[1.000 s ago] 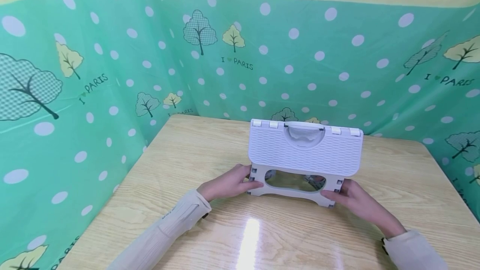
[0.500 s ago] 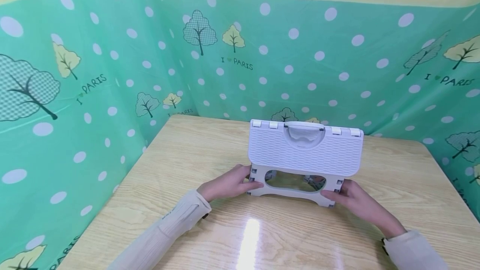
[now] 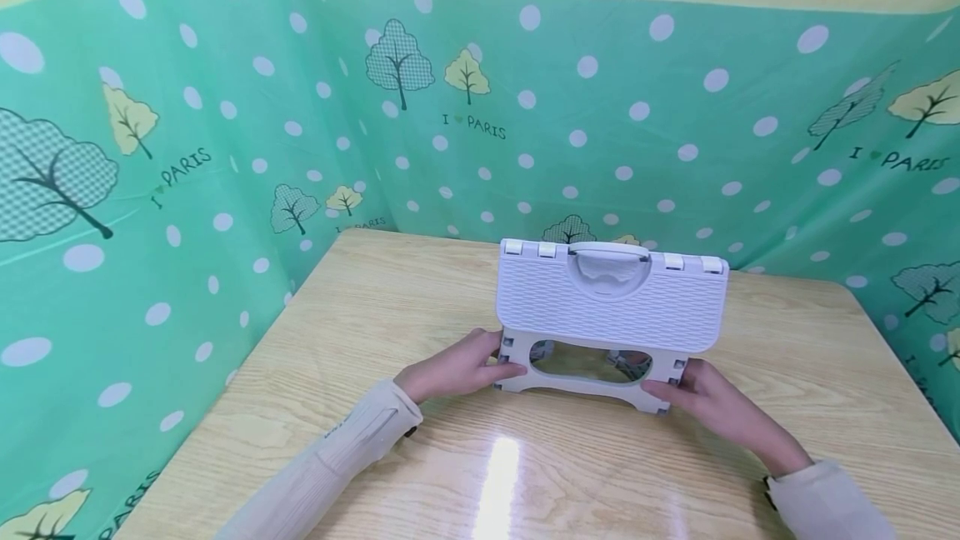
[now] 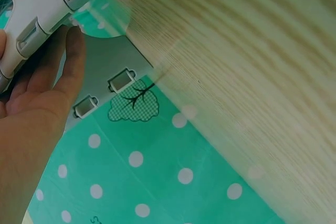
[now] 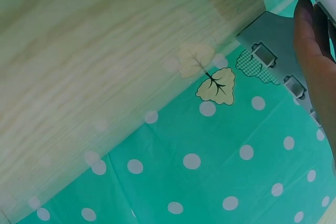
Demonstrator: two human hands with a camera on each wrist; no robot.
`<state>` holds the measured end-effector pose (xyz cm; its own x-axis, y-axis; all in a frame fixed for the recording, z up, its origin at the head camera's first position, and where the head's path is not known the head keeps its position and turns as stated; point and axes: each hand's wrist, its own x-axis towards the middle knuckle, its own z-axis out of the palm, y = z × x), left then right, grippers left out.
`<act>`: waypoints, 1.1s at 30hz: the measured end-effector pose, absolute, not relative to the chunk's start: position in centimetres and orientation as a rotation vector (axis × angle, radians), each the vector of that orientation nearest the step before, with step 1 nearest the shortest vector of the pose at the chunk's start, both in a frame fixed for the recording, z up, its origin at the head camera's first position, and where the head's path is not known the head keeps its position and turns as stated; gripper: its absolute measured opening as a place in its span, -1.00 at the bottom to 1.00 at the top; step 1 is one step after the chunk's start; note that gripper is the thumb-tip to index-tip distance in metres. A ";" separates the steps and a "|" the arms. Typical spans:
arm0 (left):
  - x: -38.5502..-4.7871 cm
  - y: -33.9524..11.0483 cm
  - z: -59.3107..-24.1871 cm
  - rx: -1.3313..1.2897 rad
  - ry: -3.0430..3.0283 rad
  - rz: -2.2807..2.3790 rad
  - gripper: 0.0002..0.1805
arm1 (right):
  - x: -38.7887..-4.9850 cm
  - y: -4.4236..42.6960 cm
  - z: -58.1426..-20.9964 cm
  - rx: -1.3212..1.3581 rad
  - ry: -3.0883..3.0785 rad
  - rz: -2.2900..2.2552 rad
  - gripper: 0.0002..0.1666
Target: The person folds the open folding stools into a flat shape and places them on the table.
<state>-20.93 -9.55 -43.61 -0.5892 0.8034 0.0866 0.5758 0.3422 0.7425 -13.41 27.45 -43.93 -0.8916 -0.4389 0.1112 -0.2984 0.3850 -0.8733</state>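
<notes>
In the head view, a white folding stool (image 3: pixel 609 319) sits on the wooden table (image 3: pixel 390 290), right of the frame's centre. The table's far edge crosses behind it, with the green patterned cloth (image 3: pixel 480 57) rising beyond; the stool's top edge overlaps that line. A broad stretch of wood runs from the stool to the table's slanting left edge, a narrower one to the right edge, and more wood spreads toward the bottom of the frame, where a bright streak of light (image 3: pixel 495 482) shines. The stool's long axis runs left to right, its right end dipping lower in the frame. The ribbed top faces the viewer, handle (image 3: pixel 609 250) along its upper edge, legs below. The left hand (image 3: pixel 461 369) grips the lower left end, thumb on the front face; the right hand (image 3: pixel 705 398) grips the lower right end likewise.

In the left wrist view, the stool's slotted leg edge slants through the upper left corner, fingers (image 4: pixel 72 61) reaching behind it. A grey slotted panel (image 4: pixel 102 59) shows beyond the fingers. The table's edge runs diagonally down to the lower right, wood above it, cloth below.

In the right wrist view, the stool's leg corner enters at upper right, fingers behind it; the thumb is out of frame. The table's edge falls toward the lower left, with wood filling the upper left.
</notes>
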 end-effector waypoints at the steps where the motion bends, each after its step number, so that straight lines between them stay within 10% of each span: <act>1: -20.9 -9.5 -43.6 1.231 2.316 1.097 -0.40 | -13.4 27.5 -43.9 -0.671 2.497 -1.528 -0.60; 33: -21.0 -9.5 -43.6 1.213 2.287 1.128 -0.40 | -13.5 27.4 -44.0 -0.674 2.507 -1.519 -0.58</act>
